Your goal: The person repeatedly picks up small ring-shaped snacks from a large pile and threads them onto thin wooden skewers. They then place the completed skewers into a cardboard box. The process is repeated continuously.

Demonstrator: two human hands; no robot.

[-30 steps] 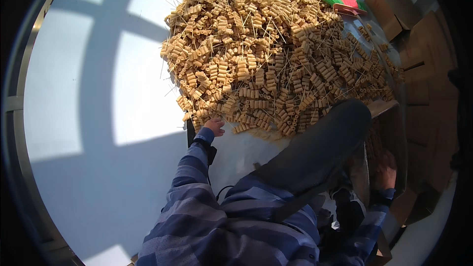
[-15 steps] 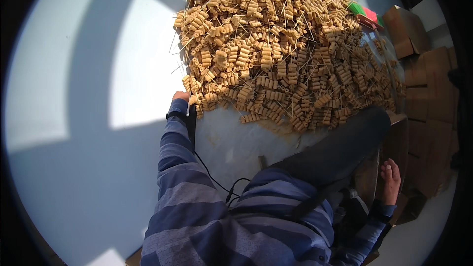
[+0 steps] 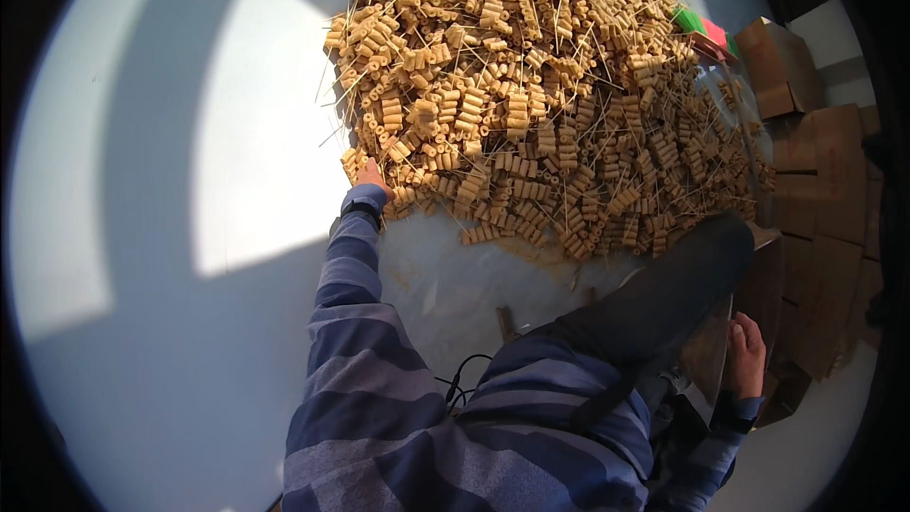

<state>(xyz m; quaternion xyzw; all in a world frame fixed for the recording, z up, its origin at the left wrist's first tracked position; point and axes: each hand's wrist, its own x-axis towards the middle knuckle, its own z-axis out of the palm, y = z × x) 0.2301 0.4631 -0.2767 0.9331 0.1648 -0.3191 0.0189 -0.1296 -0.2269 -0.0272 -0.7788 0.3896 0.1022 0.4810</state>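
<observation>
A big heap of tan, ridged, roll-shaped pieces on thin sticks (image 3: 517,114) covers the light surface in front of me. At its near left corner, my left hand (image 3: 374,178) touches the pieces, fingers stretched out toward them. Nothing can be seen held in it. My right hand (image 3: 747,357) is low on the right, beside my bent leg. Its fingers curl at the edge of a brown box-like container (image 3: 706,353), whose inside is mostly hidden from view.
Cardboard boxes (image 3: 777,66) and flattened cardboard (image 3: 825,180) line the right side. A green and pink bundle (image 3: 703,30) lies by the heap's far right. My dark-trousered leg (image 3: 654,289) crosses the near right. A black cable (image 3: 460,381) lies by my waist.
My left hand has moved slightly right and onto the heap's edge. My right hand's fingers have curled in toward the container's edge. The view has shifted slightly.
</observation>
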